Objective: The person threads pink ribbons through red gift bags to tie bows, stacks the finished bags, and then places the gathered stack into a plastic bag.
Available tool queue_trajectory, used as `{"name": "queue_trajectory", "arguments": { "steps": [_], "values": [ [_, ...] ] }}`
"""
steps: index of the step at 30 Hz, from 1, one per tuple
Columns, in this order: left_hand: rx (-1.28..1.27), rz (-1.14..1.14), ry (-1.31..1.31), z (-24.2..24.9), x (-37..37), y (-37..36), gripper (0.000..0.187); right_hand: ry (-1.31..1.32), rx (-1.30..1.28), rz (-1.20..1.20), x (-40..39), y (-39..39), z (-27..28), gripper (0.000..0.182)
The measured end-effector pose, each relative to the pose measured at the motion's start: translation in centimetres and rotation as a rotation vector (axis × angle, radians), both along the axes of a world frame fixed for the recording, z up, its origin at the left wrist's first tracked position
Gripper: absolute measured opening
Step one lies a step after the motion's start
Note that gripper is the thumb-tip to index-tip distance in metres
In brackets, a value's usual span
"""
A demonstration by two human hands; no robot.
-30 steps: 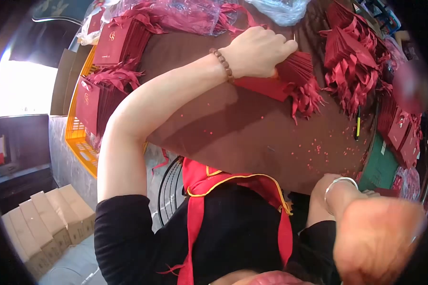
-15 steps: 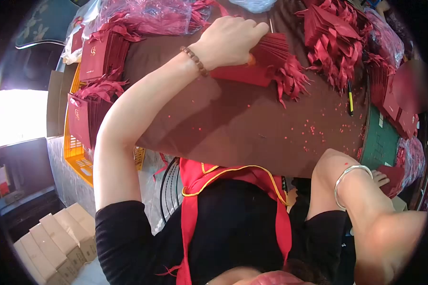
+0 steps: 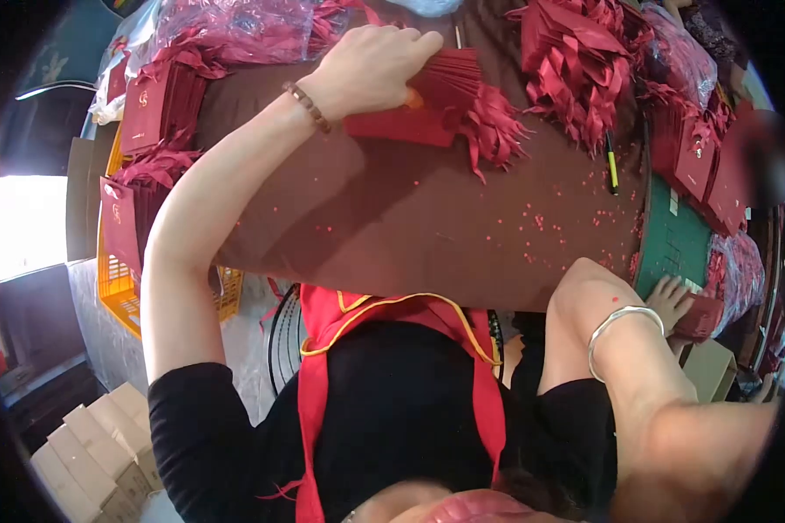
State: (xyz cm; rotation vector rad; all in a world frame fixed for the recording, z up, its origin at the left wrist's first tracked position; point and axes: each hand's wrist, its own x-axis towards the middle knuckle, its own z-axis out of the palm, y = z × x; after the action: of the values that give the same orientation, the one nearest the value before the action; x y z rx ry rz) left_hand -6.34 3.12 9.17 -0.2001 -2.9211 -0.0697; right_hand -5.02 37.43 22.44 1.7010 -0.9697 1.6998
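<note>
Near twelve o'clock, the left hand [image 3: 373,68] grips red bags [image 3: 455,73]; toward four, the right hand [image 3: 720,436], whose hold I cannot tell.

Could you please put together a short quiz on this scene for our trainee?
1. What colour is the basket at the left: A) green, B) yellow-orange, C) blue?
2. True or false: the beaded bracelet is on the person's right arm.
3. What does the left hand curl over?

Key:
1. B.
2. False; it is on the left.
3. A dark red bundle with ribbons.
</note>
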Motion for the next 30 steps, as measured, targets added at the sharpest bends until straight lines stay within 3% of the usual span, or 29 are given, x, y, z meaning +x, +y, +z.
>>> {"name": "queue_trajectory", "arguments": {
  "steps": [2,3,21,30],
  "values": [
    [0.007,-0.011,0.019,-0.1,-0.2,-0.1,0.052,0.0,0.012,0.003,-0.2,0.3,0.3,0.036],
    [-0.021,-0.014,0.029,0.4,0.1,0.2,0.043,-0.001,0.02,0.006,-0.3,0.5,0.5,0.036],
    [-0.001,-0.093,0.086,0.7,6.7,5.7,0.033,-0.063,0.213,0.141,-5.9,-0.8,3.6,0.035],
    [0.003,-0.068,0.046,0.8,6.4,5.7,0.04,-0.049,0.255,0.14,-5.9,-0.8,3.8,0.035]
  ]
}}
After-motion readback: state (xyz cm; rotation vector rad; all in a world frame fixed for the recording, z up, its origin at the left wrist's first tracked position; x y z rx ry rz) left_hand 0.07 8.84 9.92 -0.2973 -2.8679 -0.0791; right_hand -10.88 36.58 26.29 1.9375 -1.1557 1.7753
